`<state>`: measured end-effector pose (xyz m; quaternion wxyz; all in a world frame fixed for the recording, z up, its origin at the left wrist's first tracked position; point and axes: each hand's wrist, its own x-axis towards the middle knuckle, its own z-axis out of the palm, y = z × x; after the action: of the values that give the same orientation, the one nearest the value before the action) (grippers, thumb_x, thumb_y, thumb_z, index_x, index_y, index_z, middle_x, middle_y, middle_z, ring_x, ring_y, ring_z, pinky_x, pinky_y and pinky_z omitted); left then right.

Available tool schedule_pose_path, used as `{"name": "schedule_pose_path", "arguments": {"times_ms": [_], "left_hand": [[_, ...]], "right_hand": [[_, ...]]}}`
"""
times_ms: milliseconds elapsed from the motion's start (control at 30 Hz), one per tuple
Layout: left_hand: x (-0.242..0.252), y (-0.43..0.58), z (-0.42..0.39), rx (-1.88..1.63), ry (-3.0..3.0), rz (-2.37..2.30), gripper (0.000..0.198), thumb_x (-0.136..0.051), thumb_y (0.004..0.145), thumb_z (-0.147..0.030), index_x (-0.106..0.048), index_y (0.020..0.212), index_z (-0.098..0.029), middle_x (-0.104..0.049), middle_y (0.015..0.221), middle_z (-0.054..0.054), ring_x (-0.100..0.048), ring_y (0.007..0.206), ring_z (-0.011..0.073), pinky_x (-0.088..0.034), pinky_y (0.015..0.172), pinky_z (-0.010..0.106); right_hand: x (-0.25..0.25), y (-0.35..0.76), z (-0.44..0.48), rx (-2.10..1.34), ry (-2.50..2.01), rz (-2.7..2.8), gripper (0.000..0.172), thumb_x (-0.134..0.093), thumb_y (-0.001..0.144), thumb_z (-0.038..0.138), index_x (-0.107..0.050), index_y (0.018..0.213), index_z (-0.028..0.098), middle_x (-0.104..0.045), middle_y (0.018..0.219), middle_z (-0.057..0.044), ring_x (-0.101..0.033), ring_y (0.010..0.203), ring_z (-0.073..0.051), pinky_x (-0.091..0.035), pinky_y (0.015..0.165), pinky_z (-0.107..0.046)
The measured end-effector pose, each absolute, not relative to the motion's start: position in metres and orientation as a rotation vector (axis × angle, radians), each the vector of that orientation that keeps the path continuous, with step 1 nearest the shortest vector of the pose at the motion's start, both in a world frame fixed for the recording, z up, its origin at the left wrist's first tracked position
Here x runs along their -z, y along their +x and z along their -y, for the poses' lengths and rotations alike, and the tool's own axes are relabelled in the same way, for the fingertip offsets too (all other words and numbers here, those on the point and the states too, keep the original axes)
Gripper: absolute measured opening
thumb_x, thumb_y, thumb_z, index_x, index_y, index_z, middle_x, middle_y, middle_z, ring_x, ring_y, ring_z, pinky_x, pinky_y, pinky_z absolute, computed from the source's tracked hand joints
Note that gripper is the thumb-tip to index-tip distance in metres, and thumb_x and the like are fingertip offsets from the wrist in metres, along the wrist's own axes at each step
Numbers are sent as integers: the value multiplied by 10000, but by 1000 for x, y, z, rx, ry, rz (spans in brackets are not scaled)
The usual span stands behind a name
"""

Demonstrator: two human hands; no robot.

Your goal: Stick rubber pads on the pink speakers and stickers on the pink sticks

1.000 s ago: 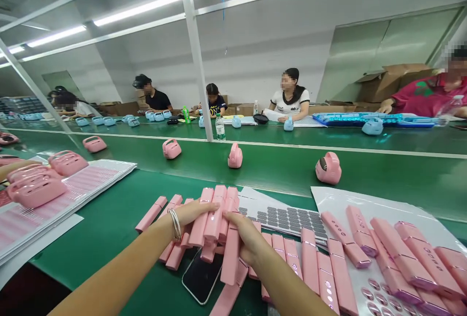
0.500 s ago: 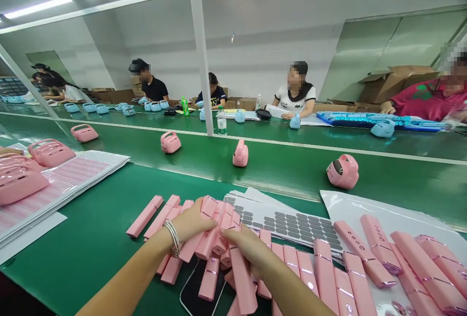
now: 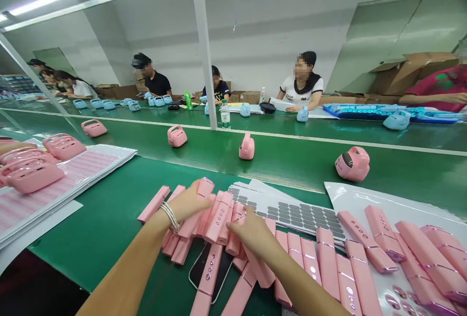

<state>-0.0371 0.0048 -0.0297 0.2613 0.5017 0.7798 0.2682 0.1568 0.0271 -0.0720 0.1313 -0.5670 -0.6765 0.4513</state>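
Observation:
My left hand (image 3: 189,205), with silver bangles at the wrist, is closed round a pink bar-shaped stick (image 3: 206,187) with a shiny end. Beside it, pink sticks with round buttons (image 3: 221,216) lie in a loose heap. My right hand (image 3: 255,233) is over the right side of the heap, its fingers closed on another pink stick (image 3: 263,271); its thumb and forefinger stand apart near a neighbouring stick (image 3: 238,213). Under the heap lies a dark phone (image 3: 199,270), partly covered. One stick near the front shows a perforated grille (image 3: 248,277).
Sheets of grey stickers (image 3: 292,216) lie behind the heap. More pink sticks (image 3: 328,262) are rowed at the right. Pink handled speakers (image 3: 352,164) stand along the green belt (image 3: 299,160); others rest on printed sheets (image 3: 91,170) at left. Several people sit across.
My hands have moved apart, and the sticks between them have spread out. A stick with buttons now lies across the phone. The whole view has shifted slightly.

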Motion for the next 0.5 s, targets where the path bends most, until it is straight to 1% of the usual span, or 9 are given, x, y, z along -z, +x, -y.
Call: {"name": "schedule_pose_path", "arguments": {"times_ms": [67,133,233,300,367,400,467,500], "left_hand": [[25,-52,-1,-891,1215,-2088,449,-612,656,-426,-456,1011,-201,-566,761,-2,-593,608,171,-498,566,300],[23,-67,2,-1038,1078,-2099,444,-559,711,-455,-398,1039,-202,-526,774,-8,-584,590,148,-512,550,293],[21,-82,4,-1131,974,-2137,452,-557,725,-442,-369,1054,-195,-492,785,-7,-571,567,132,-521,536,288],[19,-88,1,-1096,997,-2165,453,-561,726,-438,-385,1059,-186,-501,780,-3,-580,572,140,-522,541,288],[17,-91,-9,-996,1089,-2207,474,-557,729,-438,-395,1099,-189,-525,762,-1,-600,594,166,-516,543,296],[15,-92,-16,-920,1162,-2230,495,-554,730,-433,-394,1136,-200,-537,748,-2,-607,606,185,-513,549,311],[15,-92,-39,-729,1371,-2261,541,-561,721,-396,-393,1210,-237,-558,743,2,-618,667,230,-508,609,361],[17,-90,-53,-616,1501,-2253,569,-582,702,-359,-402,1233,-258,-572,764,8,-621,724,251,-501,668,388]], "right_hand": [[69,155,-26,-1190,-1651,2033,412,-563,733,326,-477,1090,138,-664,930,-160,-640,903,-345,-448,657,-347],[64,156,-25,-1097,-1652,2086,372,-539,756,310,-470,1083,147,-664,894,-147,-645,861,-339,-432,611,-333],[55,158,-17,-972,-1661,2136,416,-520,796,356,-438,1148,149,-654,901,-150,-631,846,-355,-417,590,-347],[53,159,-3,-820,-1660,2236,393,-483,833,344,-444,1180,164,-635,976,-174,-636,823,-359,-418,577,-361],[58,157,18,-654,-1577,2429,384,-480,823,243,-462,1202,185,-609,1076,-195,-659,759,-339,-423,536,-353],[63,156,30,-595,-1495,2532,419,-493,794,185,-467,1212,194,-609,1091,-195,-669,720,-322,-425,511,-339],[72,154,51,-593,-1300,2655,491,-539,737,133,-474,1219,201,-660,985,-164,-678,660,-295,-426,479,-308],[75,154,58,-620,-1224,2677,494,-562,725,139,-484,1208,199,-679,910,-145,-679,650,-289,-427,476,-297]]}}
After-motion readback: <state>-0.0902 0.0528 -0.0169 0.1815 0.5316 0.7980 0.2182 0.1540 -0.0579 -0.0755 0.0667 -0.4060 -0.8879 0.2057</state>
